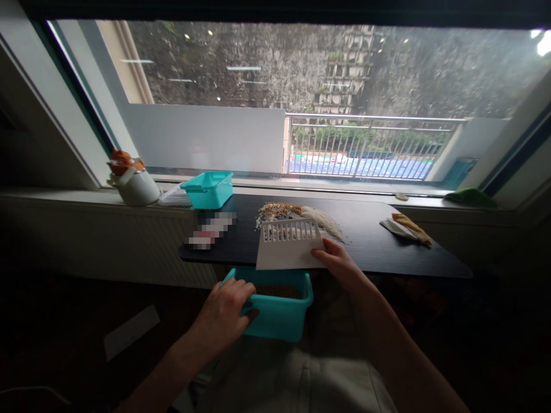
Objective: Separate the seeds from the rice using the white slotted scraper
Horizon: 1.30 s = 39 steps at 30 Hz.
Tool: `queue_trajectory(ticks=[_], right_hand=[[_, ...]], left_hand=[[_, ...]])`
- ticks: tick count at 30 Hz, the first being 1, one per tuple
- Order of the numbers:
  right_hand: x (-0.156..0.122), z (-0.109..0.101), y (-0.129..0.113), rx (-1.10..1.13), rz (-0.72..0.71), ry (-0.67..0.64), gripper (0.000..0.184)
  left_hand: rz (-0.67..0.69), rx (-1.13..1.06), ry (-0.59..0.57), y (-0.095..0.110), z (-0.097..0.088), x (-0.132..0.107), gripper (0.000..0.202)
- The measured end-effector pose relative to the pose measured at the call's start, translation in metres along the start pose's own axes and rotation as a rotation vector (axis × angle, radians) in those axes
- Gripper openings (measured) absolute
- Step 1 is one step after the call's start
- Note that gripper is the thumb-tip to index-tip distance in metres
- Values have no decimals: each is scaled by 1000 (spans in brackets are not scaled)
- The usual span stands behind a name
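Observation:
My left hand (230, 301) is closed round the left rim of a turquoise plastic bin (279, 318), just below the table's front edge. Small brown grains (279, 291) lie inside the bin. With my right hand (338, 261) I grip the right edge of a white slotted board (288, 255), which has a row of long openings along its far side. The board is tilted at the table edge, just above the bin. Behind it, a spread pile of pale grains (325, 221) and orange-brown grains (282, 208) lies on the table, partly hidden by the board.
On the dark tabletop (365, 246) a second turquoise bin (210, 192) stands back left, near a blurred-out item (213, 229). A folded wrapper or cloth (407, 229) lies at right. A white jar (138, 186) and green cloth (471, 198) are on the windowsill.

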State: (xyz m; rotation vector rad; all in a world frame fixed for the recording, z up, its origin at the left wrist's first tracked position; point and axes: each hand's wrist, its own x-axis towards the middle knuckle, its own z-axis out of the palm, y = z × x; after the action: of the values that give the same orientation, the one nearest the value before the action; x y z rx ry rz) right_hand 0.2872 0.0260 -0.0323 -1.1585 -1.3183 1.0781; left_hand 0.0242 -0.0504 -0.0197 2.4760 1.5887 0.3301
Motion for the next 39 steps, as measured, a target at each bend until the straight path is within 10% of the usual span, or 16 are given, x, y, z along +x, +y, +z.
queue_trajectory(ticks=[8, 16, 39], right_hand=[[0, 16, 18, -133, -84, 238, 32], [-4, -26, 15, -274, -91, 477, 28], [0, -20, 1, -133, -63, 372, 30]], left_hand=[[-12, 28, -8, 4, 1, -2, 7], [-15, 30, -27, 5, -1, 0, 5], [-19, 38, -26, 7, 0, 4, 7]])
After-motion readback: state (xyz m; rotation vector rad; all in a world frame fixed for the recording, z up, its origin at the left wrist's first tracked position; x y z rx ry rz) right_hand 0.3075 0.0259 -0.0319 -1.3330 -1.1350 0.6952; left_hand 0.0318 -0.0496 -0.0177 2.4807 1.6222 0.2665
